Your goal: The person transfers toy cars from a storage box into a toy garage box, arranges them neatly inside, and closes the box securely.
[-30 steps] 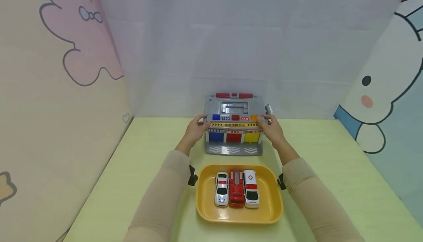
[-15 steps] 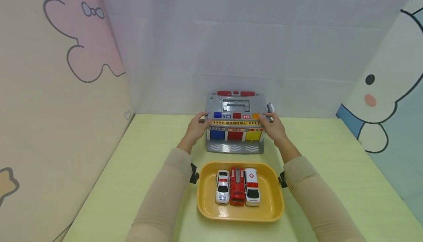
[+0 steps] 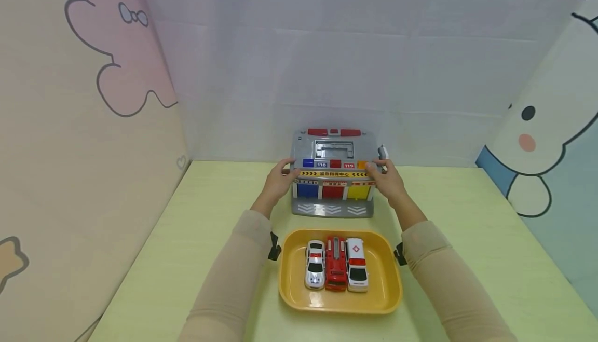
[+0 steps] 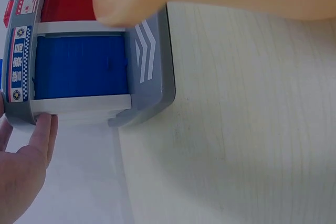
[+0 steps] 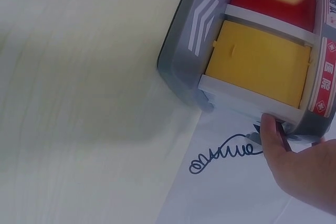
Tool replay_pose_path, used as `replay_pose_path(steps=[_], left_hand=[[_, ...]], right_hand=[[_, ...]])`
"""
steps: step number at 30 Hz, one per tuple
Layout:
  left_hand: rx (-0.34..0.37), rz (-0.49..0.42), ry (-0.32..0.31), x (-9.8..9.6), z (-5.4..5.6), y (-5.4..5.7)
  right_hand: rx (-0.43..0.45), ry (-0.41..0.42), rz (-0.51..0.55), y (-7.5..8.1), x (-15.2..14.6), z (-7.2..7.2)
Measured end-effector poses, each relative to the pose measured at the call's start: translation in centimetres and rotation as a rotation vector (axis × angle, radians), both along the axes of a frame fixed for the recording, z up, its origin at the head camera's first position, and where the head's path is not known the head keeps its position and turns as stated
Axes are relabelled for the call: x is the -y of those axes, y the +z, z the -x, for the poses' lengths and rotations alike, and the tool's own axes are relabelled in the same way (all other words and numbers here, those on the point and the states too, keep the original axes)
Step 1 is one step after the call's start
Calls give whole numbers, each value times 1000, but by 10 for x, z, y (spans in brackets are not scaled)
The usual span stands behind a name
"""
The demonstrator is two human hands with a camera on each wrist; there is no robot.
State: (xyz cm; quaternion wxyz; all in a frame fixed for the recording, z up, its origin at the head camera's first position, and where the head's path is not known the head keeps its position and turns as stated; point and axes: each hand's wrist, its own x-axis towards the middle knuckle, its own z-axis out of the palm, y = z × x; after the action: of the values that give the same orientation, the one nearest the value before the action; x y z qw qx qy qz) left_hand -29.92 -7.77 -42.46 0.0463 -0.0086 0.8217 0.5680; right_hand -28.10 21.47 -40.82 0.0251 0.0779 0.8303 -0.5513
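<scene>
Three cars (image 3: 336, 272) before us, one toy garage (image 3: 334, 174) in hand

Nearest us, two beige sleeves (image 3: 225, 279) reach along a pale green worktop (image 3: 215, 196), one on each side of a yellow tray (image 3: 385, 290). Inside it lie, left to right, a white car (image 3: 315, 278) with a red light bar, a red fire truck (image 3: 336, 263) and a white ambulance (image 3: 357, 273). Beyond the tray, at the back of the worktop, we find the toy garage, its blue door (image 3: 307, 190), red door (image 3: 333, 192) and yellow door (image 3: 358, 192) facing us. We see the left hand (image 3: 276, 182) and the right hand (image 3: 390, 182) gripping its two ends, fingers (image 4: 41, 137) pinching the sides, thumbs at the front edge. Behind hangs a pale sheet (image 3: 327, 62).
</scene>
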Motion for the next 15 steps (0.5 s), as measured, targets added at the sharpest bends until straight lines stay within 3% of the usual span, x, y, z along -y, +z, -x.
replay_pose_path(steps=[15], left_hand=[[11,-3,0,-3,-1,3]], right_hand=[[-2,7,1,-2,-2,0]])
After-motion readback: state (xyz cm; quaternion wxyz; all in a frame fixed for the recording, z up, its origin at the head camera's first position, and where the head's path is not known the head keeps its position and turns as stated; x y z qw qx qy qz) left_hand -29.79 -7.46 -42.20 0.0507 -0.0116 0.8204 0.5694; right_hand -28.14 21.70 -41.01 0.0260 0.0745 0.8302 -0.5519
